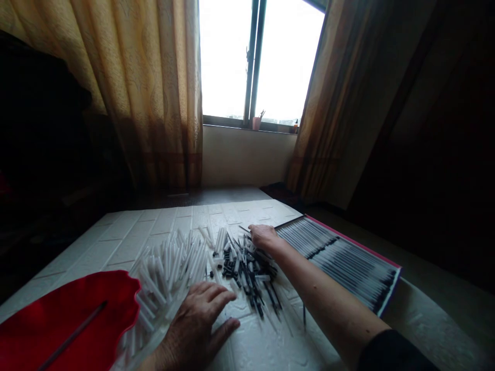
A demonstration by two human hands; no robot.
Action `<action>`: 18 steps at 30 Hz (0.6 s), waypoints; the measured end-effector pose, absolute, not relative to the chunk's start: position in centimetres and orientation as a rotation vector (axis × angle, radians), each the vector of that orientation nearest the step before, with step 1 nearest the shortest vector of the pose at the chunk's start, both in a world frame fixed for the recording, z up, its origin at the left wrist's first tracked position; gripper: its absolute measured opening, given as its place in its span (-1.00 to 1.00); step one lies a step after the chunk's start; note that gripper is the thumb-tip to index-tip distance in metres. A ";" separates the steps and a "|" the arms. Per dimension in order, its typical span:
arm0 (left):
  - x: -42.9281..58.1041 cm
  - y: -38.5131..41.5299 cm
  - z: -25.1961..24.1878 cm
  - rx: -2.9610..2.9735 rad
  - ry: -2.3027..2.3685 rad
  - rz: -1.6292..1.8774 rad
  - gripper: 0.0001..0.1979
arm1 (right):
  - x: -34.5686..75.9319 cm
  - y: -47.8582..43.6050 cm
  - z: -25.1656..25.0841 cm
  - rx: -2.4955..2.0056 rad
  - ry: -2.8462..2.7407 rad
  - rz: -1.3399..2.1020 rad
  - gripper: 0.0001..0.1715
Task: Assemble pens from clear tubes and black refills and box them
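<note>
My left hand (201,317) rests low over the white table, thumb and fingers apart, with nothing held. Beside it spreads a pile of clear plastic pen barrels (168,268). Farther right, my right hand (263,236) is closed at the far side of a heap of black pen caps (231,265) and dark pen parts (251,283). A thin dark pen refill (243,229) sticks out to the left of its fingertips; the fingers hide the rest of it. Under my right forearm, a tray (397,275) holds rows of clear pens with black ends (348,263), partly covered by the arm.
A red scalloped dish (96,293) with one slim pen-like stick (73,335) in it stands at the near left. The table (127,226) has a white brick pattern. Behind are curtains (154,93), a window and a pink cup (256,123) on the sill.
</note>
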State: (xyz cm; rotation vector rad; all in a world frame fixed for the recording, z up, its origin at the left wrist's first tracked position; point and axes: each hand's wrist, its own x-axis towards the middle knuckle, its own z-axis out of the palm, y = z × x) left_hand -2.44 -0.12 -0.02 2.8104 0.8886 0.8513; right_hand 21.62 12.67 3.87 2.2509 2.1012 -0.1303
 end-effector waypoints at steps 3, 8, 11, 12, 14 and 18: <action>-2.3 -0.5 0.2 2.830 0.832 0.765 -0.76 | 21.5 11.7 4.5 2.245 2.172 -0.199 -0.68; -1.9 -0.1 -0.5 2.885 0.848 0.728 -0.94 | 23.3 10.9 6.4 2.302 2.270 -0.255 -0.67; -1.9 0.0 -0.7 2.886 0.905 0.702 -0.89 | 24.9 10.9 7.0 2.349 2.281 -0.256 -0.67; -1.9 0.0 -0.7 2.884 0.923 0.694 -0.89 | 25.2 10.9 7.0 2.357 2.281 -0.257 -0.68; -1.9 0.0 -0.8 2.879 0.956 0.678 -0.90 | 25.7 11.1 6.5 2.362 2.276 -0.262 -0.67; -2.0 0.2 -0.9 2.863 0.988 0.657 -0.90 | 25.7 11.4 5.0 2.311 2.252 -0.285 -0.65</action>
